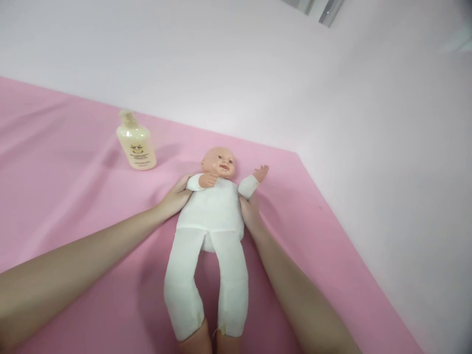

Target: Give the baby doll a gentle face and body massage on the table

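A baby doll (210, 206) with a white cloth body lies face up on the pink sheet, its head away from me and its feet cut off by the lower edge of the view. My left hand (182, 191) grips the doll's side under its bent arm, fingers partly hidden behind the torso. On the opposite side, my right hand (250, 209) holds the torso below the doll's raised arm, and most of its fingers are out of sight. Both hands are closed around the doll.
A cream pump bottle (137, 147) with a printed label stands to the left of the doll's head. The pink sheet (66, 196) ends in a corner at upper right. A pale surface lies beyond it, with metallic strips (331, 11) at the top.
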`<state>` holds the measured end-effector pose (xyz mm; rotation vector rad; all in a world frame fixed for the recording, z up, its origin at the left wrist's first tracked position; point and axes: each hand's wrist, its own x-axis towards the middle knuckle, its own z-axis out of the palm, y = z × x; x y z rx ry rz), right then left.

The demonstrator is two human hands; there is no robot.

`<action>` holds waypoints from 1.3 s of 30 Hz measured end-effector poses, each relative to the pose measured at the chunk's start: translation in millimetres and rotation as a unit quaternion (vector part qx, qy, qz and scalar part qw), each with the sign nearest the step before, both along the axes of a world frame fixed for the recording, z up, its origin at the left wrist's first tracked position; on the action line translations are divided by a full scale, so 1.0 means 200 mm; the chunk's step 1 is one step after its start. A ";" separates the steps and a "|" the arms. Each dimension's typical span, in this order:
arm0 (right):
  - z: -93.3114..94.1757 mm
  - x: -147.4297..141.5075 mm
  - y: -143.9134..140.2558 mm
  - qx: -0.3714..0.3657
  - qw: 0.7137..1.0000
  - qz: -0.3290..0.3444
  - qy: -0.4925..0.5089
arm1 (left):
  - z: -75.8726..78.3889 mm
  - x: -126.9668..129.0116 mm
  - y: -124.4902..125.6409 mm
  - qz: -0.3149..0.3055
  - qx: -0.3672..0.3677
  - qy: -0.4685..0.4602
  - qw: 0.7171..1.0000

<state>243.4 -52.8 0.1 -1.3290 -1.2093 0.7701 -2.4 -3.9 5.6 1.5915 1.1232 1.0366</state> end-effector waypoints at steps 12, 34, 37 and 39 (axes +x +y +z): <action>0.02 -0.01 -0.02 0.005 1.000 0.010 0.004 | 0.03 0.01 -0.02 0.005 -0.011 -0.003 1.000; 0.00 0.00 -0.01 0.001 1.000 0.001 -0.001 | 0.05 0.02 -0.03 0.014 -0.017 -0.008 1.000; 0.00 0.00 -0.01 -0.007 1.000 0.003 0.001 | 0.06 0.02 -0.03 0.014 -0.015 -0.007 1.000; 0.00 0.00 -0.02 -0.009 1.000 0.006 0.000 | 0.06 0.02 -0.03 0.015 -0.016 -0.007 1.000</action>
